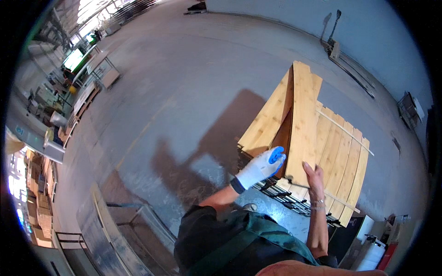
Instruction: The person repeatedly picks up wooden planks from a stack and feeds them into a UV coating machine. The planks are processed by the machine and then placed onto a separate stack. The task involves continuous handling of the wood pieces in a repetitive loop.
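Observation:
A light wooden floorboard lies tilted over a stack of similar boards, its left long edge raised and its dark underside showing. My bare right hand grips the board's near right corner, thumb on top and fingers mostly hidden. My left hand, in a white glove with blue coating, is beside the board's near left edge. Its fingers are curled together; whether anything is inside them is hidden. More boards lie at an angle under and left of the raised one.
Thin wooden strips cross the stack. A metal-framed table stands at lower left. A pallet jack is by the far right wall, and a wheeled cart at the right. White containers stand at lower right.

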A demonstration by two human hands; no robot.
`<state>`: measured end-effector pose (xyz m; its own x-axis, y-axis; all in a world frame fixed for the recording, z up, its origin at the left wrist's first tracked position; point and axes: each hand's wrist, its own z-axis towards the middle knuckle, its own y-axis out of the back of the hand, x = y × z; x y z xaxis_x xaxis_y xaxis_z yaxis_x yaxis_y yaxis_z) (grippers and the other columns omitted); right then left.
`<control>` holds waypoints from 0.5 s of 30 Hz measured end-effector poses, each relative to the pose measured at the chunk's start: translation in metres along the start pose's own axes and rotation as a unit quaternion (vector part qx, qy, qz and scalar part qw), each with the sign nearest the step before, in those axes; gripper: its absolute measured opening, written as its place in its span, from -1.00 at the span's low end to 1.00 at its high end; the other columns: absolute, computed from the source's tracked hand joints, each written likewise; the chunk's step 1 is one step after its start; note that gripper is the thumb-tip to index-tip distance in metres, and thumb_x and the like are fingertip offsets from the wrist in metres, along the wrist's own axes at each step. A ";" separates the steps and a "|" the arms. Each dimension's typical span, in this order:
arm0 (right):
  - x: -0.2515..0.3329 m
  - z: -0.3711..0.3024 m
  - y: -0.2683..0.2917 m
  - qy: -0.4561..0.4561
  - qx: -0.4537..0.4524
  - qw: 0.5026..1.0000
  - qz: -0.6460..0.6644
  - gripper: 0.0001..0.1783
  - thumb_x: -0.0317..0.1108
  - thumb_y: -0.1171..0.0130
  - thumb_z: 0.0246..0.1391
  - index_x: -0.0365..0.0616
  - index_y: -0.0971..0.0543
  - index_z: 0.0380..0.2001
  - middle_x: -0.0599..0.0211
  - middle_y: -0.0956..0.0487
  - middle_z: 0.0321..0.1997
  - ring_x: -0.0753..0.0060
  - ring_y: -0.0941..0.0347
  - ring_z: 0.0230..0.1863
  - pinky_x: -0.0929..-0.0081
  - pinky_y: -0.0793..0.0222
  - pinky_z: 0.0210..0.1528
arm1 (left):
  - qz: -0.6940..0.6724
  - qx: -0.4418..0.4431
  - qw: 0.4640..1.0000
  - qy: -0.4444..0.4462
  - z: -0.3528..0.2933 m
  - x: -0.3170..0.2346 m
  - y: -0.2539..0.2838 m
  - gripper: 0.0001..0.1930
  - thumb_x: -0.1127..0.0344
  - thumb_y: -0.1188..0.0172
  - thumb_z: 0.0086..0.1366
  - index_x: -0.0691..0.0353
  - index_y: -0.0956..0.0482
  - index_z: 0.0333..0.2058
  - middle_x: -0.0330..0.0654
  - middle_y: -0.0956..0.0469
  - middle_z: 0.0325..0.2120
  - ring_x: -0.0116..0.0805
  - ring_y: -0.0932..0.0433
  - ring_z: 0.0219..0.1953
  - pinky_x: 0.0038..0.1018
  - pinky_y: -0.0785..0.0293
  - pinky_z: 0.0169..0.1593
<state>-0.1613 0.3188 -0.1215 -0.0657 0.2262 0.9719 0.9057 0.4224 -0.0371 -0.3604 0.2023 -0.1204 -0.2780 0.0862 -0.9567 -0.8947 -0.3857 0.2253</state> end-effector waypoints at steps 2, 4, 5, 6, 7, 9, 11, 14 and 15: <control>0.005 -0.034 0.040 0.007 0.006 1.000 -0.006 -0.53 -0.25 -0.32 0.08 -0.43 -0.52 -0.07 0.20 -0.59 -0.13 0.48 -0.49 -0.13 0.54 -0.39 -0.02 | -0.232 0.078 0.964 0.099 -0.003 -0.001 -0.031 -0.47 0.00 0.03 0.43 0.37 -0.40 0.11 -0.14 -0.57 -0.13 -0.37 -0.53 -0.13 -0.41 -0.45 -0.01; 0.001 -0.076 0.064 -0.011 -0.001 1.000 -0.006 -0.51 -0.26 -0.33 0.07 -0.45 -0.52 -0.06 0.19 -0.59 -0.12 0.49 -0.49 -0.13 0.53 -0.39 -0.02 | -0.405 0.146 0.883 0.185 -0.004 -0.006 -0.065 -0.37 -0.13 0.13 0.45 0.33 -0.33 0.20 -0.17 -0.51 0.00 -0.44 -0.46 -0.01 -0.45 -0.39 0.10; -0.002 -0.097 0.075 -0.023 -0.008 1.000 -0.008 -0.50 -0.26 -0.33 0.06 -0.46 -0.52 -0.05 0.19 -0.59 -0.12 0.49 -0.49 -0.13 0.52 -0.40 -0.02 | -0.504 0.170 0.817 0.221 -0.007 -0.021 -0.082 -0.35 -0.16 0.15 0.44 0.30 -0.29 0.24 -0.16 -0.48 0.06 -0.44 -0.44 0.05 -0.44 -0.37 0.14; -0.007 -0.115 0.081 -0.010 -0.007 1.000 0.014 -0.48 -0.27 -0.34 0.05 -0.47 -0.51 -0.03 0.18 -0.60 -0.11 0.48 -0.49 -0.13 0.51 -0.40 -0.02 | -0.581 0.176 0.754 0.249 -0.006 -0.005 -0.111 -0.29 -0.22 0.19 0.43 0.27 -0.23 0.28 -0.16 -0.40 0.17 -0.42 -0.42 0.10 -0.42 -0.34 0.19; -0.010 -0.132 0.083 0.004 -0.008 0.999 0.036 -0.47 -0.28 -0.34 0.04 -0.47 -0.51 -0.01 0.17 -0.60 -0.10 0.47 -0.49 -0.13 0.50 -0.41 -0.02 | -0.554 0.162 0.780 0.241 -0.014 0.012 -0.131 -0.28 -0.24 0.20 0.42 0.26 -0.23 0.28 -0.17 -0.39 0.18 -0.38 -0.42 0.11 -0.39 -0.32 0.23; -0.010 -0.164 0.089 0.005 -0.049 0.996 0.077 -0.48 -0.32 -0.33 0.05 -0.51 -0.49 -0.02 0.13 -0.60 -0.09 0.44 -0.50 -0.14 0.48 -0.42 -0.04 | -0.554 0.186 0.760 0.283 -0.029 -0.002 -0.153 -0.27 -0.25 0.23 0.42 0.26 -0.23 0.28 -0.15 -0.39 0.18 -0.35 -0.40 0.15 -0.40 -0.31 0.24; -0.001 -0.194 0.086 -0.013 -0.094 0.989 0.116 -0.49 -0.34 -0.31 0.05 -0.54 -0.48 -0.03 0.09 -0.60 -0.11 0.42 -0.51 -0.14 0.47 -0.44 -0.05 | -0.450 0.210 0.829 0.257 -0.040 -0.023 -0.165 -0.28 -0.24 0.28 0.44 0.27 -0.21 0.29 -0.10 -0.37 0.19 -0.33 -0.40 0.16 -0.40 -0.31 0.24; -0.009 -0.229 0.084 -0.023 -0.188 0.974 0.123 -0.53 -0.36 -0.29 0.06 -0.53 -0.49 -0.05 0.11 -0.61 -0.17 0.45 -0.52 -0.21 0.49 -0.45 -0.13 | -0.495 0.294 0.764 0.292 -0.047 -0.023 -0.191 -0.32 -0.19 0.28 0.46 0.27 -0.23 0.28 -0.09 -0.37 0.19 -0.31 -0.41 0.17 -0.40 -0.31 0.25; -0.016 -0.238 0.086 -0.016 -0.231 0.965 0.121 -0.54 -0.36 -0.29 0.06 -0.51 -0.49 -0.06 0.12 -0.61 -0.18 0.47 -0.52 -0.22 0.50 -0.45 -0.15 | -0.487 0.328 0.748 0.308 -0.046 -0.038 -0.202 -0.33 -0.18 0.28 0.46 0.27 -0.23 0.27 -0.07 -0.38 0.18 -0.29 -0.42 0.16 -0.39 -0.32 0.25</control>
<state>0.0175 0.1421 -0.0851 0.1645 0.3000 0.9397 0.9859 -0.0811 -0.1467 -0.1533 0.2350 -0.1378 0.6510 -0.4858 -0.5832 -0.6030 0.1358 -0.7861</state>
